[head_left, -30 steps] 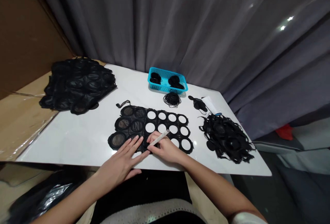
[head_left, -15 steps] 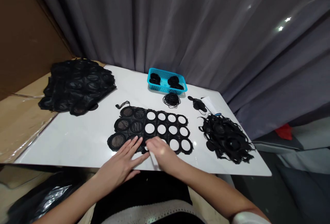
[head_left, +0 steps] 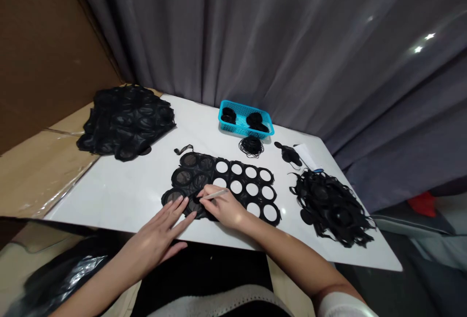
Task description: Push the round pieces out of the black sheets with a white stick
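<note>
A flat black sheet (head_left: 200, 179) with rows of round shapes lies near the table's front edge. Sheer black material fills the left circles, while white shows through the cut-out ones further right. My left hand (head_left: 162, 227) rests on its lower-left part, fingers spread, palm down. Pinched in my right hand (head_left: 226, 208) is a slim pale pen-like tool (head_left: 218, 193), whose exact kind I cannot make out. The tip points left at a front-row circle, close to my left fingertips. My right hand covers some of the front row.
A blue basket (head_left: 226, 129) with black pieces stands at the back, a coil of black cord (head_left: 251, 146) before it. Black scraps (head_left: 330, 205) are heaped on the right, near small black discs (head_left: 290, 155). Stacked black sheets (head_left: 127, 117) lie at left on the white table (head_left: 124, 190).
My right hand has moved left across the sheet, and the tool now slants from its grip toward a filled circle. The left hand has shifted slightly left on the sheet. The view has tilted.
</note>
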The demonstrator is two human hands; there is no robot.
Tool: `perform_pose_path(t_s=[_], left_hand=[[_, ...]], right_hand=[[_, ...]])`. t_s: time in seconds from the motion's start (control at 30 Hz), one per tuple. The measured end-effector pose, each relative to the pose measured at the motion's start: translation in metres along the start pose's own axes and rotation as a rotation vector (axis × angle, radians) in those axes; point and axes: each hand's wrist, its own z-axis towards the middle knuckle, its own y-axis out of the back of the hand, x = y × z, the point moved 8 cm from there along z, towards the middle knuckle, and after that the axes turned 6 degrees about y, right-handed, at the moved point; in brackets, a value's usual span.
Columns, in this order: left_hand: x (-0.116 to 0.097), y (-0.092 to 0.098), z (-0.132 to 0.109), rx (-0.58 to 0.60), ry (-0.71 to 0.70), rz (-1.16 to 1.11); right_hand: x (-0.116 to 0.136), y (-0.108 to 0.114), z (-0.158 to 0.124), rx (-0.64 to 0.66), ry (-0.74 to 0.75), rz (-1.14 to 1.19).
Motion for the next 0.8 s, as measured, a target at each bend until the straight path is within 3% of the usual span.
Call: perform_pose_path(t_s=[0.27, 0.53, 0.8], left_hand=[[-0.002, 0.011, -0.003, 0.005, -0.045, -0.028], [-0.004, 0.01, -0.003, 0.013, -0.051, -0.005], [0.002, 0.004, -0.004, 0.035, 0.01, -0.045]], right_hand=[[-0.001, -0.011, -0.005, 0.052, -0.066, 0.079], [-0.002, -0.015, -0.003, 0.072, -0.05, 0.053], [0.016, -0.036, -0.02, 0.116, 0.175, -0.223]])
